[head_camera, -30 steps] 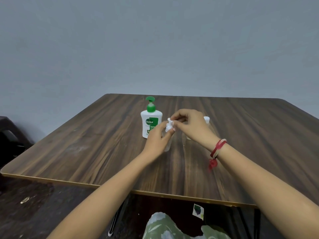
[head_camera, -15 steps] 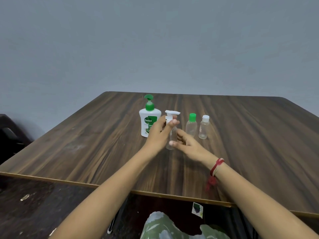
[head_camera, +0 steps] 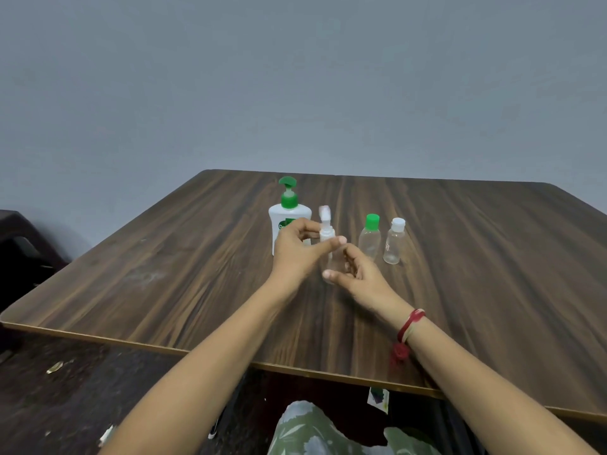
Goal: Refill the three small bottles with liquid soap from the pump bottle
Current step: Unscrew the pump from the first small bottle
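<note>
Wooden table (head_camera: 164,257), clear bottle (head_camera: 331,262) upright, left hand (head_camera: 295,254) pinching its pump collar (head_camera: 326,232), right hand (head_camera: 364,277) gripping base

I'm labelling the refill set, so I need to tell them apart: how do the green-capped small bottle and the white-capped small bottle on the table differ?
Cap: the green-capped bottle has a green cap, the white-capped bottle a white one.
Shape: the green-capped bottle has a rounder, wider body; the white-capped bottle looks straighter and slimmer.
Shared: both are clear, capped and stand upright on the table.
</note>
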A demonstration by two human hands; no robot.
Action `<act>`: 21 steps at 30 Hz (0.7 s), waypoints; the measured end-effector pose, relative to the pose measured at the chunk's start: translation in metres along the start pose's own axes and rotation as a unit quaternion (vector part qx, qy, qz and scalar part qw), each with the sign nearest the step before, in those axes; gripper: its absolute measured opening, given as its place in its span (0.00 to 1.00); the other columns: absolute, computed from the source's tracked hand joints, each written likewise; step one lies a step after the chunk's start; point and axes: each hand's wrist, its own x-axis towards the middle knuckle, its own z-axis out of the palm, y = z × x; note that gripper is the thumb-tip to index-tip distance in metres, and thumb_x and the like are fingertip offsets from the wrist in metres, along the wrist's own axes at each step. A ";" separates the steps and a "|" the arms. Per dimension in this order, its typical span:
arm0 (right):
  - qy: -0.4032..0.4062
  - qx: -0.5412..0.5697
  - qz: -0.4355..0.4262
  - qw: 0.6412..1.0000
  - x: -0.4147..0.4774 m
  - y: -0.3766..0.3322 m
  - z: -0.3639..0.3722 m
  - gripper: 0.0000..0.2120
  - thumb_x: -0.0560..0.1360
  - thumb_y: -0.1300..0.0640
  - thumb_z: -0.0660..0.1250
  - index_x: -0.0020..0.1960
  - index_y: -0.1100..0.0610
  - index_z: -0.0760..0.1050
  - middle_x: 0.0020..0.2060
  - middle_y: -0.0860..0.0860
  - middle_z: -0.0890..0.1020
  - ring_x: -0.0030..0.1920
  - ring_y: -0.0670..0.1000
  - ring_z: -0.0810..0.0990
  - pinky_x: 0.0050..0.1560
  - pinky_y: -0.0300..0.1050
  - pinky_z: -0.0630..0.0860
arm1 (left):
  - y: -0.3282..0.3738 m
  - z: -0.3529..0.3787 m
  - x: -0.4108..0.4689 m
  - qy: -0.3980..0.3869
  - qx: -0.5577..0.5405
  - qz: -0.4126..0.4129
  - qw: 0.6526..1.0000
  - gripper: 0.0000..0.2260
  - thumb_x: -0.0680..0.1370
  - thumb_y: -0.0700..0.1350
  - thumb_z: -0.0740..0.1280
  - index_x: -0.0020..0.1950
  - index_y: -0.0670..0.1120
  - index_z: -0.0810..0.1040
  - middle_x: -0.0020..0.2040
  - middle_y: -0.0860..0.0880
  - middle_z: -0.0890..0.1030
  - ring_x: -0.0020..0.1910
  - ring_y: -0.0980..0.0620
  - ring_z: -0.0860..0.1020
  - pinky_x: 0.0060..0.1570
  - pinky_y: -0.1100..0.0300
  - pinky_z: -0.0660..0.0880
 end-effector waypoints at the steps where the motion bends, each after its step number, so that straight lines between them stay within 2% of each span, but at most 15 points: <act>1: -0.002 0.008 0.004 1.000 0.001 0.000 0.003 0.16 0.72 0.66 0.70 0.57 0.58 0.72 0.50 0.52 0.79 0.50 0.46 0.78 0.51 0.36 0.75 | 0.002 0.002 0.000 0.024 0.006 -0.012 1.000 0.16 0.65 0.47 0.80 0.42 0.47 0.74 0.38 0.54 0.77 0.39 0.56 0.76 0.41 0.62 0.72; 2: -0.008 0.029 0.013 0.999 0.001 -0.001 0.006 0.15 0.73 0.67 0.69 0.56 0.55 0.72 0.50 0.51 0.79 0.51 0.47 0.78 0.54 0.39 0.75 | 0.004 0.004 -0.001 0.020 0.005 -0.021 1.000 0.18 0.65 0.48 0.80 0.45 0.46 0.73 0.39 0.53 0.75 0.39 0.56 0.75 0.41 0.63 0.72; 4: -0.013 0.078 0.029 0.996 0.001 -0.003 0.010 0.16 0.73 0.66 0.68 0.56 0.50 0.72 0.53 0.49 0.79 0.56 0.50 0.78 0.60 0.46 0.74 | 0.009 0.007 -0.002 -0.046 0.001 -0.045 0.998 0.18 0.70 0.48 0.76 0.56 0.46 0.73 0.44 0.54 0.76 0.43 0.58 0.75 0.42 0.68 0.73; 6: -0.013 0.107 0.039 0.993 0.000 -0.006 0.008 0.16 0.73 0.62 0.69 0.58 0.52 0.73 0.56 0.51 0.80 0.59 0.50 0.78 0.63 0.48 0.73 | 0.015 0.003 -0.003 -0.143 -0.035 -0.062 0.987 0.09 0.78 0.45 0.67 0.58 0.49 0.74 0.48 0.54 0.77 0.47 0.60 0.77 0.47 0.69 0.75; 7: -0.017 0.115 0.042 0.992 -0.001 -0.008 0.005 0.16 0.73 0.63 0.69 0.59 0.54 0.73 0.56 0.52 0.80 0.58 0.49 0.79 0.63 0.48 0.73 | 0.017 -0.002 -0.003 -0.179 -0.064 -0.074 0.979 0.07 0.80 0.44 0.63 0.57 0.51 0.75 0.50 0.53 0.79 0.48 0.60 0.78 0.51 0.66 0.75; 9: -0.027 0.118 0.045 0.992 -0.004 -0.012 0.002 0.16 0.74 0.65 0.68 0.60 0.57 0.72 0.54 0.51 0.81 0.55 0.46 0.80 0.61 0.45 0.74 | 0.019 -0.013 -0.001 -0.221 -0.097 -0.066 0.968 0.10 0.82 0.42 0.59 0.60 0.48 0.76 0.54 0.53 0.81 0.52 0.58 0.80 0.56 0.62 0.75; 11: -0.032 0.112 0.044 0.992 -0.006 -0.014 0.003 0.17 0.74 0.64 0.68 0.61 0.59 0.72 0.54 0.51 0.81 0.55 0.46 0.79 0.61 0.44 0.74 | 0.018 -0.019 -0.001 -0.195 -0.080 -0.029 0.977 0.10 0.80 0.40 0.64 0.60 0.42 0.77 0.52 0.51 0.83 0.52 0.56 0.81 0.56 0.61 0.77; 13: -0.031 0.099 0.037 0.994 -0.007 -0.015 0.004 0.19 0.74 0.64 0.68 0.63 0.61 0.71 0.57 0.53 0.80 0.56 0.45 0.79 0.59 0.40 0.75 | 0.018 -0.019 -0.002 -0.119 -0.085 -0.031 0.989 0.09 0.73 0.39 0.73 0.51 0.41 0.79 0.44 0.47 0.83 0.45 0.52 0.81 0.50 0.55 0.78; 15: -0.039 0.079 0.035 0.995 -0.008 -0.018 0.007 0.19 0.74 0.64 0.68 0.64 0.61 0.70 0.56 0.50 0.80 0.54 0.40 0.79 0.55 0.33 0.74 | 0.021 -0.016 -0.004 -0.067 -0.093 -0.036 0.993 0.16 0.66 0.41 0.79 0.47 0.41 0.75 0.38 0.48 0.76 0.40 0.51 0.76 0.44 0.55 0.75; 17: -0.054 0.072 0.038 0.995 -0.010 -0.022 0.010 0.18 0.74 0.63 0.68 0.62 0.57 0.71 0.55 0.47 0.79 0.54 0.39 0.79 0.55 0.32 0.74 | 0.025 -0.015 -0.005 -0.094 -0.066 -0.047 0.992 0.25 0.64 0.46 0.79 0.54 0.40 0.73 0.41 0.49 0.74 0.41 0.53 0.75 0.43 0.60 0.74; 18: -0.056 0.072 0.038 0.995 -0.011 -0.023 0.012 0.17 0.74 0.62 0.68 0.62 0.56 0.71 0.56 0.47 0.80 0.56 0.41 0.78 0.57 0.34 0.74 | 0.028 -0.016 -0.006 -0.129 -0.038 -0.058 0.989 0.27 0.66 0.47 0.78 0.60 0.41 0.71 0.45 0.51 0.75 0.44 0.55 0.76 0.43 0.65 0.75; 20: -0.049 0.087 0.040 0.994 -0.012 -0.021 0.012 0.17 0.74 0.62 0.69 0.61 0.55 0.72 0.58 0.51 0.80 0.60 0.46 0.78 0.63 0.42 0.73 | 0.033 -0.022 -0.006 -0.214 -0.019 -0.079 0.973 0.21 0.75 0.46 0.71 0.65 0.46 0.70 0.56 0.54 0.77 0.51 0.61 0.78 0.46 0.71 0.75; 21: -0.049 0.098 0.043 0.993 -0.013 -0.021 0.011 0.18 0.74 0.62 0.69 0.62 0.57 0.72 0.58 0.53 0.80 0.60 0.49 0.78 0.63 0.44 0.73 | 0.035 -0.027 -0.006 -0.253 -0.043 -0.091 0.962 0.17 0.78 0.46 0.67 0.66 0.48 0.71 0.60 0.55 0.77 0.55 0.61 0.79 0.52 0.68 0.75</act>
